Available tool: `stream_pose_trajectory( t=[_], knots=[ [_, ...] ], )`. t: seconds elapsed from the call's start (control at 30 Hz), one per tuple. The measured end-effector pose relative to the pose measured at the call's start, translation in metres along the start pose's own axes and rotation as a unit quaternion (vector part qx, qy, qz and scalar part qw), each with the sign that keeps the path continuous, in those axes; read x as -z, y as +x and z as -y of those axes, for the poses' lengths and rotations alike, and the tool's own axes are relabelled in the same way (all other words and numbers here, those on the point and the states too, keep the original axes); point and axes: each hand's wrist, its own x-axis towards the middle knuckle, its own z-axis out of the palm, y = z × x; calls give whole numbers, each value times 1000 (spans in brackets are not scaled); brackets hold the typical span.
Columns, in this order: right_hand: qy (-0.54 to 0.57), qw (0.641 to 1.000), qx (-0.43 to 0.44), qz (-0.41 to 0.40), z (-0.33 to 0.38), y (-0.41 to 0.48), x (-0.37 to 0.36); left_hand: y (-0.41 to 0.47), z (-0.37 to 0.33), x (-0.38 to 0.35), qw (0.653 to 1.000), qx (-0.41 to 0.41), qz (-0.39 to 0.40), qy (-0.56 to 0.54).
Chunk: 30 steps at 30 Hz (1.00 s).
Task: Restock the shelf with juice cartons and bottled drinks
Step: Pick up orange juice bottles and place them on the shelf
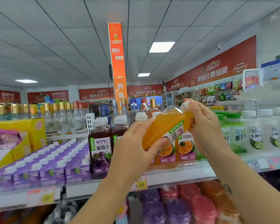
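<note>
head view: both hands grip orange juice bottle, long axis tilted, cap twd 1 o'clock; left hand fingers wrap base, right hand fingers clasp neck.

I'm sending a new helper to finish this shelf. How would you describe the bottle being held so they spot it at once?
Find the top shelf with purple cartons at its left. In front of its middle, both hands hold an orange juice bottle: the left hand at its base, the right hand near its white cap. Unlike the upright dark grape juice bottles beside it, it is tilted, off the shelf.
</note>
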Motion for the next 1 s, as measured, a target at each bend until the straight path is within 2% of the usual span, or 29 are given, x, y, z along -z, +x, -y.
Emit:
stream_pose_trajectory(
  t=[0.17,0.3,0.47,0.57,0.63,0.73,0.83,0.93,1.0],
  knots=[
    [14,996,-77,40,-31,-50,23,-76,-1,-25,989,104,18,-105],
    [6,985,-162,52,-70,-105,47,-140,-5,-42,947,227,50,-221],
    [30,959,-279,49,-116,-175,77,-218,-7,-73,827,410,117,-366],
    [61,919,-383,70,-147,-205,91,-261,-6,-91,768,493,124,-389],
    [131,885,-440,79,-164,-224,100,-279,-9,-98,718,544,129,-415],
    [206,852,-474,82,-179,-248,111,-296,-13,-104,636,615,142,-444],
    [228,838,-493,51,-188,-263,118,-307,-12,-107,584,652,190,-445],
    [226,827,-515,14,-192,-270,120,-311,-9,-109,578,647,251,-429],
    [203,819,-536,-22,-196,-272,121,-310,-7,-109,612,617,293,-398]
  ],
)
